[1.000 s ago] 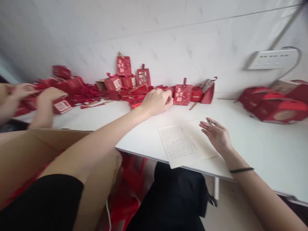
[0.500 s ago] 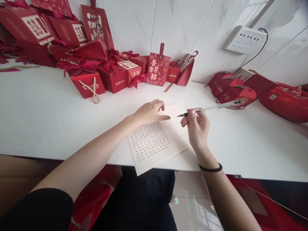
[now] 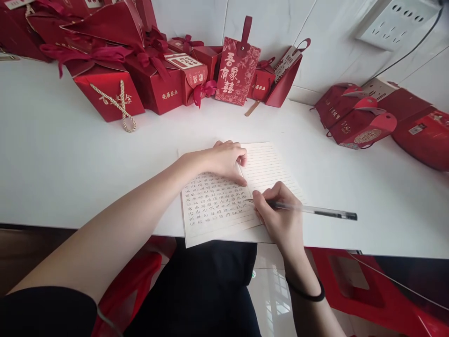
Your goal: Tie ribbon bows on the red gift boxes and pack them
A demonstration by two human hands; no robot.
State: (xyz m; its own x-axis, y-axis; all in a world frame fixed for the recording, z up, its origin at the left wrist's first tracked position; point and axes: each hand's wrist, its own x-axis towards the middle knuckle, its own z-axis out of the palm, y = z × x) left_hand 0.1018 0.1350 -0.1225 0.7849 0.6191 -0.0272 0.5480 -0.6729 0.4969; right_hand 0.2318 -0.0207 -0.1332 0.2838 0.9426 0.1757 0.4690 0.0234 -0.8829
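Observation:
An open notebook (image 3: 213,229) lies on the white table, its left page covered in rows of handwritten numbers and its lined right page blank where it shows. My left hand (image 3: 229,161) rests on the upper part of the notebook near the fold, thumb stretched out and the other fingers curled, holding nothing. My right hand (image 3: 278,213) grips a black pen (image 3: 315,209) between thumb and fingers. The pen's tip is at the right edge of the written page, close to the last numbers of the upper rows. A black band circles my right wrist.
Red gift boxes (image 3: 108,93) with ribbons line the wall at the back left. A red tag card (image 3: 235,70) stands among them. More red boxes (image 3: 365,121) sit at the back right, below a white power socket (image 3: 398,23). The white table's (image 3: 70,187) front edge crosses below the notebook.
My right hand has come down and left, bringing the pen tip to the written page. The notebook now lies straighter, and my view has moved closer to the table.

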